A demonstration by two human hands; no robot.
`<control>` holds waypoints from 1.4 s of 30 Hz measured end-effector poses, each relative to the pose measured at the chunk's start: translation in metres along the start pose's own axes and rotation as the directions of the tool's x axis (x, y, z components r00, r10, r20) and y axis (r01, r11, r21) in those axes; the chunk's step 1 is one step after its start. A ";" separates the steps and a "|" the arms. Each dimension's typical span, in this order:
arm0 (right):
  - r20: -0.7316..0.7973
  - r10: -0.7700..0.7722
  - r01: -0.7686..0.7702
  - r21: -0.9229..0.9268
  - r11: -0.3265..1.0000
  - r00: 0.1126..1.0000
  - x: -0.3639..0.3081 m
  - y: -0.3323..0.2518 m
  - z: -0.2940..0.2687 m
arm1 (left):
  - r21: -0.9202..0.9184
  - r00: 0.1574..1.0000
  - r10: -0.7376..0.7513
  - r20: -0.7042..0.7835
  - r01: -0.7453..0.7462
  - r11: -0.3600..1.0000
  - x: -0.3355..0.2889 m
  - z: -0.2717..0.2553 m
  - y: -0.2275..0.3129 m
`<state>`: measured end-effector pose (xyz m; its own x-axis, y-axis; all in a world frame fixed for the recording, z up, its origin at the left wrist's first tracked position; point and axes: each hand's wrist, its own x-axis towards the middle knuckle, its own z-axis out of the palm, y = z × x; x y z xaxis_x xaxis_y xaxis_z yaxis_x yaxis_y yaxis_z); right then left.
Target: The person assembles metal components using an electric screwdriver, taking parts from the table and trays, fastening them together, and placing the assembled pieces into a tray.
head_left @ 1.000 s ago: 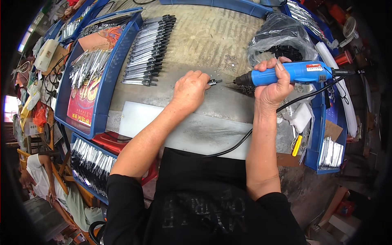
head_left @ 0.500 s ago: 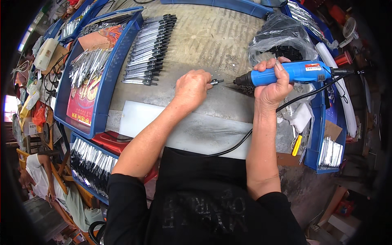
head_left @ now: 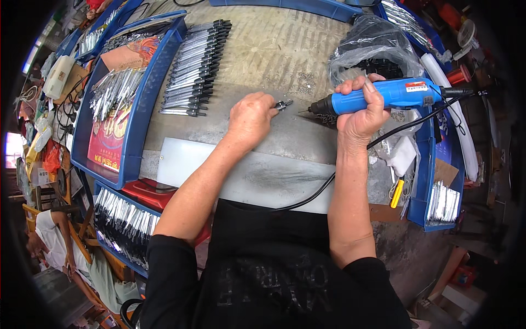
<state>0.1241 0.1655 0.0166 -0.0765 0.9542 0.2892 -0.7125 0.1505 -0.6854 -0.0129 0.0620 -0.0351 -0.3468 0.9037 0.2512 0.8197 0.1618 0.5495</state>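
Observation:
My left hand is closed around a slim metal piece with a dark fitting, and only its end shows past the fingers. Most of that piece is hidden in the fist. A blue electric screwdriver lies level in my right hand, fingers wrapped round its body. Its black nose and thin bit point left toward the metal piece, with a small gap between them. Below the nose, small dark screws are heaped on the worktop. To the left lies a neat row of silver rods with black ends.
Blue trays of metal rods stand at left, with another blue tray at right. A clear bag of black parts sits behind the screwdriver. Its black cable crosses the white board. A yellow-handled tool lies at right.
The end of the metal piece in my left hand has tilted, and its tip now points more upward. My right hand still grips the screwdriver, nearly unmoved. The whole view has shifted slightly.

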 end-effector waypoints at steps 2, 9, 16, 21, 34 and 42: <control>-0.010 0.001 -0.001 0.004 1.000 1.000 0.000 0.000 0.000 | -0.034 1.000 -0.020 -0.020 0.020 0.999 0.000 0.000 0.000; -0.017 0.002 -0.002 0.007 1.000 1.000 0.000 0.001 -0.001 | 0.005 0.998 0.059 -0.036 -0.059 0.998 -0.002 0.003 0.001; -0.018 0.004 -0.004 0.021 1.000 1.000 0.000 0.001 -0.002 | 0.046 0.998 0.059 0.006 -0.059 0.997 0.000 0.004 0.002; -0.006 0.001 -0.001 0.019 1.000 1.000 0.000 0.001 -0.001 | 0.039 1.000 0.007 0.013 -0.007 0.999 0.002 0.003 0.006; 0.170 -0.007 0.032 -0.146 0.989 0.985 -0.011 0.015 0.034 | 0.044 0.998 0.034 -0.049 -0.032 0.999 -0.002 0.006 0.003; 0.232 0.015 0.036 -0.215 0.976 0.973 -0.010 0.025 0.037 | 0.037 0.999 0.016 -0.038 -0.015 0.999 -0.003 0.006 0.004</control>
<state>0.0815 0.1502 0.0212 -0.2468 0.8705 0.4257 -0.5477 0.2371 -0.8024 -0.0057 0.0627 -0.0387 -0.3507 0.8903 0.2904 0.8408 0.1628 0.5163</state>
